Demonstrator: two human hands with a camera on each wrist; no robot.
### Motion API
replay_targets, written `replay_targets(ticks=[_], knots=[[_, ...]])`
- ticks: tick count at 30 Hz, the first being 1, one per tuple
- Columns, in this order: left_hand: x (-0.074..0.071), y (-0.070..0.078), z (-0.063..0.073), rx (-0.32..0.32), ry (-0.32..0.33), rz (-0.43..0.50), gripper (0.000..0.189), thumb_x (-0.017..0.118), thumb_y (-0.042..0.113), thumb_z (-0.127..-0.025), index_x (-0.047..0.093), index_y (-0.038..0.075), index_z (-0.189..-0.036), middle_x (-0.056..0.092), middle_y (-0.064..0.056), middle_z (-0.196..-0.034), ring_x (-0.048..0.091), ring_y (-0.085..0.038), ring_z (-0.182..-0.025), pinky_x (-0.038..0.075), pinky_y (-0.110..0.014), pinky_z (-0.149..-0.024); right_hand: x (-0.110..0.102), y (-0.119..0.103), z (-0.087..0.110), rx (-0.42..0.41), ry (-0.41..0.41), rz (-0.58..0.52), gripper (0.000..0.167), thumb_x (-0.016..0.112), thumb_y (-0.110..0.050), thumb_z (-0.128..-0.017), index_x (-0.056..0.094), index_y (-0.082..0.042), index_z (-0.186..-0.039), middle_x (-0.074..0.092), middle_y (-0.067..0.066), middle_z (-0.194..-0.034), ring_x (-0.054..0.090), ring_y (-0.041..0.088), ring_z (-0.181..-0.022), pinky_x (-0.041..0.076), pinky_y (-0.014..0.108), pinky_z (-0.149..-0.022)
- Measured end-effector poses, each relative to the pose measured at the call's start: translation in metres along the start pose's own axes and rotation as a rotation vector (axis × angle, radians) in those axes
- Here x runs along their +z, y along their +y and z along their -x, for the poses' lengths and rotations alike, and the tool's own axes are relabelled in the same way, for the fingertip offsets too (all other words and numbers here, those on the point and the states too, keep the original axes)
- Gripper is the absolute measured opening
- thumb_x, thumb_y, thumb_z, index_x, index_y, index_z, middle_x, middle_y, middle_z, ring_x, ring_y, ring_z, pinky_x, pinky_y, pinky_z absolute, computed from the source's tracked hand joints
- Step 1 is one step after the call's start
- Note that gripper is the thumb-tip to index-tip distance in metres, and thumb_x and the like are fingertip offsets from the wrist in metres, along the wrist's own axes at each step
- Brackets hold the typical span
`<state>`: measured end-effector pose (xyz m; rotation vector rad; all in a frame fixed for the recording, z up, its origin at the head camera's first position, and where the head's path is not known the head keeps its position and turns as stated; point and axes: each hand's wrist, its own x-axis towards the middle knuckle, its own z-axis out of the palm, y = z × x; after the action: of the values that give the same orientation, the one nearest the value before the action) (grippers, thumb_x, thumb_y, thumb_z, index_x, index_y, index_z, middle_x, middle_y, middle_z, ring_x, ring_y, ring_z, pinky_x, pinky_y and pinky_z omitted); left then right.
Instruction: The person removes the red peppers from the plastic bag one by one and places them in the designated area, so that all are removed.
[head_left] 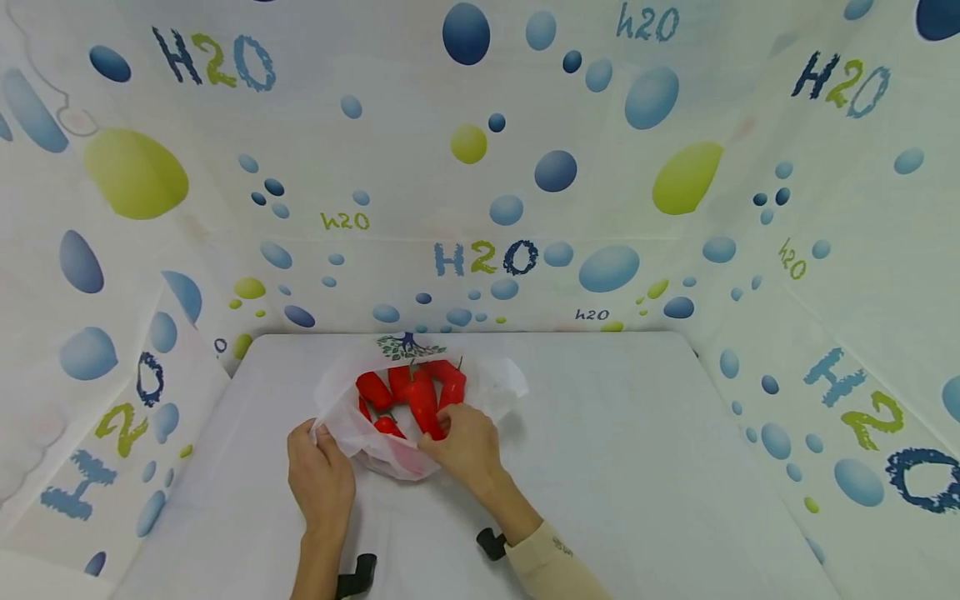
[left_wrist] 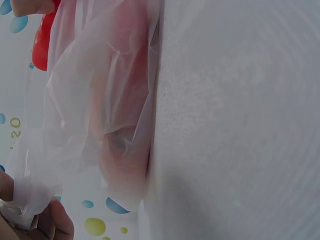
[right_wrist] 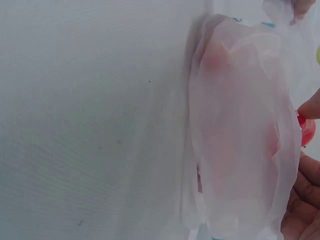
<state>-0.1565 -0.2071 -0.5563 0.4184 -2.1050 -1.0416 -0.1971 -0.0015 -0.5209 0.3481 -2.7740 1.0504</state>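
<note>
A thin white plastic bag [head_left: 393, 460] lies open on the table, its mouth showing several red peppers. My left hand [head_left: 322, 475] grips the bag's left edge; the left wrist view shows its fingers [left_wrist: 61, 217] closed on the crumpled film. With thumb and fingers, my right hand [head_left: 467, 446] pinches the lower end of a long red pepper [head_left: 422, 402] at the bag's mouth, stem pointing away. Around it sit another red pepper [head_left: 374, 390] on the left and one [head_left: 453, 386] on the right. The translucent bag wall [right_wrist: 235, 120] blurs what lies inside.
The white-covered table [head_left: 637, 450] stretches out on both sides of the bag. Behind it and at the sides hang white sheets [head_left: 405, 167] printed with blue and green drops and "H2O". A tree print [head_left: 411, 345] marks the bag's far flap.
</note>
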Motion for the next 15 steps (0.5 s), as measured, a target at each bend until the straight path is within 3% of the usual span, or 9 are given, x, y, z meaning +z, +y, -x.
replay_targets(ticks=[8,15], knots=[[0.000,0.001,0.000,-0.006,-0.006,-0.008,0.033,0.043,0.017,-0.111,0.052,-0.011,-0.127,0.057,-0.029,-0.121,0.056,-0.038,-0.089,0.046,-0.048,-0.078,-0.008,-0.003,0.000,-0.004,0.062,-0.042,0.032,0.085,-0.033,-0.079,0.075,-0.012,-0.101,0.070,-0.005,-0.086,0.057,0.007,-0.070,0.051,0.022,-0.063],[-0.001,0.001,0.001,-0.004,-0.011,-0.019,0.033,0.043,0.017,-0.112,0.052,-0.010,-0.128,0.057,-0.028,-0.121,0.055,-0.036,-0.085,0.045,-0.046,-0.074,-0.014,-0.002,-0.001,0.037,0.061,-0.050,0.031,0.084,-0.033,-0.081,0.075,-0.013,-0.103,0.071,-0.003,-0.091,0.060,0.010,-0.075,0.053,0.024,-0.065]])
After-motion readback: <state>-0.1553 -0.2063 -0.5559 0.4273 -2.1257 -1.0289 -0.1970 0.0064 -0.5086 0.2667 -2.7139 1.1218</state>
